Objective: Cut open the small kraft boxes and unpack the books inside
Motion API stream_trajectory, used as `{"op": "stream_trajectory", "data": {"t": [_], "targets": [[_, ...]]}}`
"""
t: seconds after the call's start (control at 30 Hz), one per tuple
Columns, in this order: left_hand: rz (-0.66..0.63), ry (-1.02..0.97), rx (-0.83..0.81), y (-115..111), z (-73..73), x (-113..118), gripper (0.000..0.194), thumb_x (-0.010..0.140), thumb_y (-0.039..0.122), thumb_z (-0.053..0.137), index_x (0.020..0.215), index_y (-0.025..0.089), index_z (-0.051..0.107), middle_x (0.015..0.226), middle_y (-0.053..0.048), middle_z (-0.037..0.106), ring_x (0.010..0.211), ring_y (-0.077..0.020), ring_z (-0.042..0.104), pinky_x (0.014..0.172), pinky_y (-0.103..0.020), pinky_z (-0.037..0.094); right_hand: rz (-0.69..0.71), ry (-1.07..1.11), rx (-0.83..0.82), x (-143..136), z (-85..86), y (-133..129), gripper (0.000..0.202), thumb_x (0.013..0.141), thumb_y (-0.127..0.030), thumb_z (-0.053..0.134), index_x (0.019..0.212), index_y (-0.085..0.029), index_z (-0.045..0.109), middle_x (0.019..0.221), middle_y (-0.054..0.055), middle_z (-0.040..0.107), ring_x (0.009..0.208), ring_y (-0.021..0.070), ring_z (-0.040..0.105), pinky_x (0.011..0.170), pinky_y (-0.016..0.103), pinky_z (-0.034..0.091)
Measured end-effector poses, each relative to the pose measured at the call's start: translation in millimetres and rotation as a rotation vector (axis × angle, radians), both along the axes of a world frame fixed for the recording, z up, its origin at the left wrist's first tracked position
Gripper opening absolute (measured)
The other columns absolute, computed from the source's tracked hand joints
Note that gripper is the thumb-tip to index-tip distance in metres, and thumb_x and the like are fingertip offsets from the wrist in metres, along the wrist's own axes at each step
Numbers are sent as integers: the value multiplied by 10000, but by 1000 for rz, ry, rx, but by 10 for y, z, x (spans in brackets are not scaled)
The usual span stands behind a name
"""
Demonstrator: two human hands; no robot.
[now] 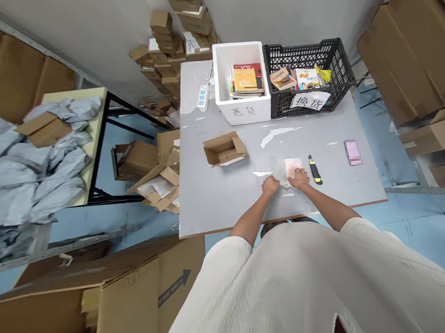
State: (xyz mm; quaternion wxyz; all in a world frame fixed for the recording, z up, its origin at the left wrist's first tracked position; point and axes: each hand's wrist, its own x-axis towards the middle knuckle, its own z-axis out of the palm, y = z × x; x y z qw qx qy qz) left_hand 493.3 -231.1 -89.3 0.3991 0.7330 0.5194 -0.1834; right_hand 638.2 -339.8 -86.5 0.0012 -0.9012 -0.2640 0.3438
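A small pale pink item [293, 166] lies on the grey table [217, 202], with clear wrapping around its left side. My right hand [299, 179] rests on its lower edge, fingers spread. Just left of it, my left hand [270, 184] is closed, pinching the edge of the crinkled clear wrapping [285, 184]. A black and yellow box cutter [315, 170] lies to the right of my right hand. An open small cardboard box [225, 150] stands to the upper left of my hands.
At the table's back are a white foam box [243, 110] with books and a black crate [310, 93] with books and packets. A power strip [203, 98] lies back left, a pink blurred object [353, 152] at right. Cartons [159, 188] crowd the left side.
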Motion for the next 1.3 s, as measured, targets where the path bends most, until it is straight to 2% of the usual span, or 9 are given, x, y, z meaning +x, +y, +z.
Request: {"op": "stream_trajectory", "data": {"t": [0.2, 0.37, 0.53, 0.67, 0.8, 1.03, 1.13, 1.23, 1.3], "targets": [[26, 21, 9, 75, 35, -304, 79, 974, 284, 624, 981, 266, 701, 1196, -68, 820, 1213, -278, 735, 1020, -371, 516, 2, -53, -27, -313, -17, 216, 813, 915, -621, 747, 1561, -241, 431, 1598, 207, 415, 1492, 404, 395, 1148, 544, 440], [42, 28, 10, 123, 41, -450, 69, 959, 276, 627, 955, 267, 695, 1183, -58, 822, 1210, -273, 728, 1034, -374, 507, 24, -50, -12, -433, -29, 310, 718, 915, -531, 739, 1500, -220, 460, 1558, 213, 436, 1446, 405, 441, 1118, 523, 466], [46, 31, 28, 205, 55, -467, 71, 942, 278, 635, 950, 264, 704, 1186, -71, 822, 1220, -288, 731, 1032, -381, 504, 11, 23, 85, -276, 42, 267, 533, 915, -449, 697, 1375, -223, 548, 1486, 179, 544, 1332, 356, 561, 1031, 435, 516], [48, 37, 47, 306, 97, -439, 89, 952, 283, 623, 945, 264, 710, 1192, -71, 827, 1234, -286, 731, 1039, -378, 497, 39, 116, 188, -27, 162, 160, 239, 935, -342, 610, 1140, -236, 675, 1173, 89, 733, 1065, 272, 675, 896, 326, 503], [68, 43, 93, 400, 138, -432, 103, 947, 310, 631, 965, 275, 726, 1191, -80, 829, 1249, -302, 727, 1047, -389, 499, 23, 24, 234, 129, 284, 76, 188, 948, -296, 543, 1025, -246, 707, 964, 70, 755, 950, 275, 673, 791, 312, 457], [153, 76, 146, 488, 188, -551, 188, 977, 317, 586, 1122, 275, 698, 1276, -128, 790, 1304, -342, 684, 1090, -453, 476, -93, -18, 203, 325, 313, -64, 268, 980, -243, 458, 988, -217, 725, 952, 98, 754, 916, 276, 663, 778, 318, 453], [183, 43, 252, 412, 233, -568, 276, 1007, 310, 547, 1265, 253, 629, 1380, -163, 713, 1360, -348, 627, 1115, -472, 457, -102, 28, 184, 387, 261, -148, 321, 960, -193, 452, 1085, -207, 747, 1010, 99, 771, 984, 287, 694, 843, 322, 488], [131, -34, 399, 280, 300, -525, 373, 1000, 252, 534, 1372, 235, 563, 1472, -186, 617, 1428, -349, 545, 1171, -490, 413, -80, 22, 192, 397, 219, -221, 435, 964, -184, 461, 1311, -176, 724, 1248, 132, 762, 1167, 295, 686, 979, 337, 510], [33, -99, 453, 193, 348, -472, 447, 976, 191, 530, 1421, 225, 543, 1524, -196, 566, 1468, -351, 497, 1218, -502, 369, -60, -26, 209, 376, 209, -252, 534, 976, -195, 472, 1478, -158, 649, 1476, 158, 674, 1324, 298, 625, 1090, 356, 490]]}}
